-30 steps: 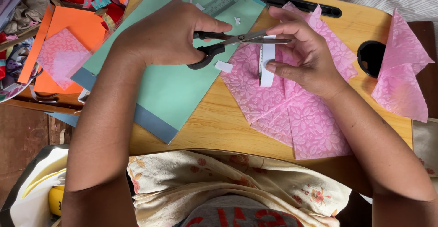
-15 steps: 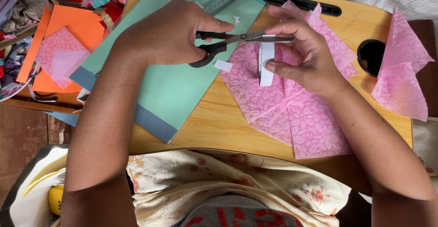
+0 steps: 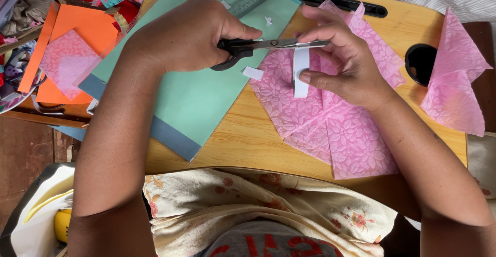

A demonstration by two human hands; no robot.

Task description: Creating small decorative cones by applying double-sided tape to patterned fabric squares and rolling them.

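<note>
My left hand (image 3: pixel 191 35) grips black-handled scissors (image 3: pixel 258 48), blades pointing right across the top of a narrow white paper strip (image 3: pixel 301 73). My right hand (image 3: pixel 343 63) pinches that strip between thumb and fingers, holding it upright over pink floral-embossed paper (image 3: pixel 336 128) on a wooden lap desk (image 3: pixel 248 138). A small white offcut (image 3: pixel 253 73) lies just below the scissors. A mint-green sheet (image 3: pixel 196 97) lies under my left hand.
Orange paper with a pink patterned square (image 3: pixel 64 63) lies at the left among craft scraps. A clear green ruler (image 3: pixel 249 1) rests on the mint sheet. A folded pink paper piece (image 3: pixel 454 81) stands at the right beside a black round hole (image 3: pixel 419 63).
The scissors and both hands have drifted slightly down and left; the blades stay across the top of the white strip. Little else differs.
</note>
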